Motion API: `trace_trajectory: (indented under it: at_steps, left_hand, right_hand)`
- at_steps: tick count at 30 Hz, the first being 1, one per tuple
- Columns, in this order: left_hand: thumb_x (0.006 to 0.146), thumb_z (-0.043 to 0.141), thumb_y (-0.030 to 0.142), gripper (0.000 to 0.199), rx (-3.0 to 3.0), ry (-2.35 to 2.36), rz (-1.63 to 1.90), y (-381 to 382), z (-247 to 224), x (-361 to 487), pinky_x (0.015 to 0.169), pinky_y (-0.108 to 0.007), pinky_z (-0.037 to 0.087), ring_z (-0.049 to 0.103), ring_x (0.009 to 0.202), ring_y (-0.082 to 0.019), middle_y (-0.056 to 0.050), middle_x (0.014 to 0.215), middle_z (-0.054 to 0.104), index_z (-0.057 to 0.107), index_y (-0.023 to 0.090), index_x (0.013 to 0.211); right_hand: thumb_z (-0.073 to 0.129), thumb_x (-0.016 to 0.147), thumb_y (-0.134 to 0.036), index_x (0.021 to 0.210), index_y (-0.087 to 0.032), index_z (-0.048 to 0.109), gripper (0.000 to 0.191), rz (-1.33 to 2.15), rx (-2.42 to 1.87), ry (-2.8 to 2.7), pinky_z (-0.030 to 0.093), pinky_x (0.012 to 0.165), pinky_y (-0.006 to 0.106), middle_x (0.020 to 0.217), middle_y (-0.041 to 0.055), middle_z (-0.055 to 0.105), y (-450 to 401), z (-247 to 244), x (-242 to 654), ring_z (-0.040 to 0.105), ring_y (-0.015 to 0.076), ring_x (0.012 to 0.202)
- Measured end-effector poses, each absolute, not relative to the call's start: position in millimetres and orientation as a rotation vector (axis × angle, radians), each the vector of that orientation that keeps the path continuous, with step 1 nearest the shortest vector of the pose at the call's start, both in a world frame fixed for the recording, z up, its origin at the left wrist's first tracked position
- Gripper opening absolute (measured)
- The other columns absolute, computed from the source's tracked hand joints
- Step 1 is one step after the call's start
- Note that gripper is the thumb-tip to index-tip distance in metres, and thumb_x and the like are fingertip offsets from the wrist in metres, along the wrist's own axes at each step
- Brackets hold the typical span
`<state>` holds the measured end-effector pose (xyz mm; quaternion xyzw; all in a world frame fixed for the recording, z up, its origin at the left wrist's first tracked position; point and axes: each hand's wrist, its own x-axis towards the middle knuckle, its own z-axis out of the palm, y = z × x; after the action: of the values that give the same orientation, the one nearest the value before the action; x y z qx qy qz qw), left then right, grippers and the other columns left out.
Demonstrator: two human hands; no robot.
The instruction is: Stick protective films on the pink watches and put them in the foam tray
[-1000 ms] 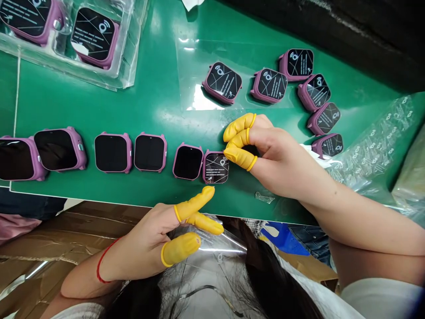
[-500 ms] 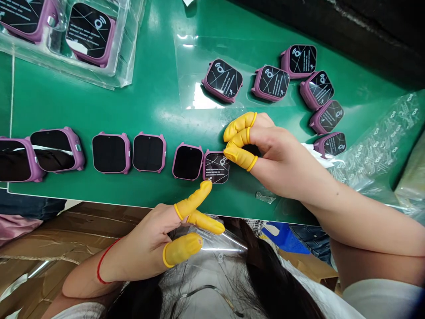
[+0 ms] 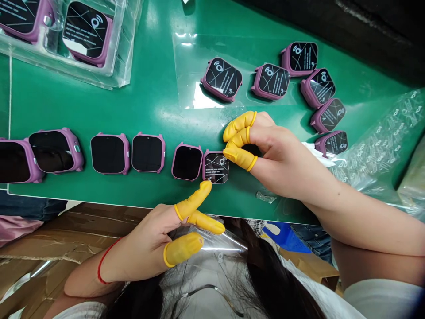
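My left hand (image 3: 172, 226), with yellow finger cots, reaches over the table's near edge. Its index fingertip touches the lower edge of a purple smartwatch (image 3: 211, 161) with printed film on its screen. Thumb and middle finger are spread, and a clear plastic film (image 3: 229, 248) appears held among the fingers, though the grip is partly hidden. At the same watch's upper right corner, my right hand (image 3: 262, 153) has thumb and index finger pinched together on the printed film's edge. Directly left stands a smartwatch (image 3: 187, 162) with a plain black screen, touching or nearly touching it.
More plain-screened watches (image 3: 148, 153) line the near side leftwards. Several film-covered watches (image 3: 270, 82) stand at the back right, some on a clear sheet (image 3: 189, 66). A plastic tray (image 3: 121, 66) holds watches at upper left. Printed film sheets (image 3: 381, 137) and a clear scrap (image 3: 265, 197) lie right.
Both hands and the watch between them hold nearly the same position. The rest of the view has shifted very slightly.
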<state>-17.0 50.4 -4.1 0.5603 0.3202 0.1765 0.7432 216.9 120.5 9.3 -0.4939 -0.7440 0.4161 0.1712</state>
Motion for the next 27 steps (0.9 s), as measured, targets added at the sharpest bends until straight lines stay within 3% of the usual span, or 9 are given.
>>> trace_trajectory:
  at_steps: [4, 8, 12, 14, 17, 21, 27]
  left_hand:
    - [0.089, 0.057, 0.018, 0.044, 1.197, 0.689, 0.407, 51.3, -3.2, -15.8, 0.071, -0.027, 0.059, 0.075, 0.080, -0.021, -0.002, 0.102, 0.077, 0.061, 0.030, 0.131]
    - [0.090, 0.056, 0.017, 0.041, 1.194, 0.680, 0.418, 51.6, -3.8, -15.1, 0.067, -0.024, 0.058, 0.074, 0.079, -0.019, 0.000, 0.103, 0.077, 0.063, 0.031, 0.128]
    - [0.092, 0.056, 0.023, 0.055, 1.219, 0.716, 0.420, 46.0, -4.5, -16.8, 0.062, -0.023, 0.057, 0.073, 0.073, -0.017, -0.001, 0.100, 0.078, 0.045, 0.028, 0.145]
    - [0.093, 0.056, 0.022, 0.061, 1.222, 0.755, 0.461, 40.0, -3.4, -18.1, 0.067, -0.024, 0.059, 0.074, 0.074, -0.016, 0.000, 0.100, 0.078, 0.036, 0.032, 0.150]
    - [0.093, 0.056, 0.016, 0.067, 1.189, 0.866, 0.660, 29.8, -0.6, -18.9, 0.080, -0.026, 0.060, 0.074, 0.089, -0.017, 0.000, 0.101, 0.077, 0.030, 0.040, 0.150]
    - [0.093, 0.055, 0.011, 0.072, 1.177, 0.931, 0.980, 19.2, 2.4, -18.2, 0.093, -0.033, 0.059, 0.072, 0.101, -0.017, 0.002, 0.123, 0.070, 0.026, 0.050, 0.148]
    - [0.094, 0.055, 0.011, 0.079, 1.207, 0.974, 1.005, 9.7, 5.3, -22.6, 0.098, -0.040, 0.056, 0.071, 0.103, -0.020, 0.001, 0.124, 0.069, 0.016, 0.049, 0.150]
  right_hand:
    - [0.060, 0.088, -0.020, 0.069, -0.021, 0.057, 0.020, 1.188, -1.393, -2.104, 0.045, 0.098, 0.046, 0.093, 0.0051, 0.065, 120.4, 10.2, 216.5, 0.059, 0.0223, 0.101]
    - [0.061, 0.087, -0.019, 0.070, -0.021, 0.058, 0.018, 1.182, -1.392, -2.102, 0.045, 0.098, 0.046, 0.092, 0.0040, 0.066, 120.8, 8.1, 216.7, 0.058, 0.0213, 0.098]
    - [0.062, 0.088, -0.024, 0.072, -0.022, 0.061, 0.016, 1.185, -1.399, -2.049, 0.048, 0.095, 0.045, 0.090, 0.0041, 0.066, 121.3, 9.1, 219.1, 0.059, 0.0216, 0.095]
    - [0.061, 0.089, -0.028, 0.076, -0.022, 0.063, 0.015, 1.144, -1.432, -1.990, 0.049, 0.094, 0.045, 0.090, 0.0046, 0.066, 119.9, 15.6, 220.3, 0.060, 0.0222, 0.095]
    - [0.060, 0.090, -0.029, 0.080, -0.024, 0.064, 0.012, 1.036, -1.478, -1.952, 0.049, 0.094, 0.045, 0.092, 0.0046, 0.066, 112.1, 32.6, 218.8, 0.061, 0.0226, 0.095]
    - [0.061, 0.088, -0.019, 0.081, -0.023, 0.064, 0.009, 1.060, -1.338, -2.098, 0.049, 0.087, 0.042, 0.091, 0.0047, 0.067, 93.7, 49.0, 208.0, 0.060, 0.0215, 0.093]
    - [0.061, 0.085, -0.012, 0.085, -0.020, 0.064, 0.008, 1.171, -1.195, -2.208, 0.046, 0.084, 0.036, 0.093, 0.0055, 0.067, 77.5, 41.7, 190.0, 0.058, 0.0194, 0.095]
